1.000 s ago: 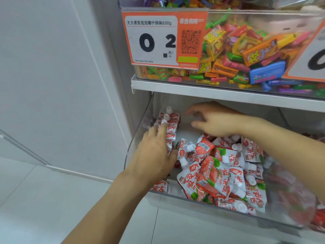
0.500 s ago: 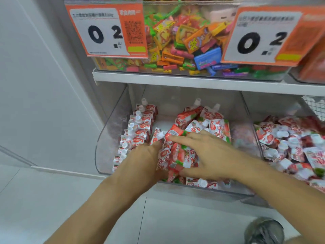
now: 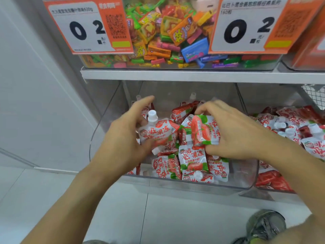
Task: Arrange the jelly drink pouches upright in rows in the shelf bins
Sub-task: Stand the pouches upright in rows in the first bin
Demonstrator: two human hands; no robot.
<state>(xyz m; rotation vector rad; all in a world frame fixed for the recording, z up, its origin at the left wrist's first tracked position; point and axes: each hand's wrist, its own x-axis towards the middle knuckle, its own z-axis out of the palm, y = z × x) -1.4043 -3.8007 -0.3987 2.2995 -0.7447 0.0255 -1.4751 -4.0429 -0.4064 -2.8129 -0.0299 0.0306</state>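
- while both hands reach into the clear bin on the lower shelf, the left hand holds a pouch upright, white cap on top, thumb under it and fingers behind.
- right hand has its grip curled round a second pouch, strawberry print facing up, lying tilted on the heap.
- loose pouches lie jumbled across the bin's middle and front; a few upright ones show behind the left hand at the bin's left wall.
- next bin to the right also holds jumbled pouches.
- candy bin with two orange price tags sits on the shelf above.
- a shoe shows on the floor, bottom right.
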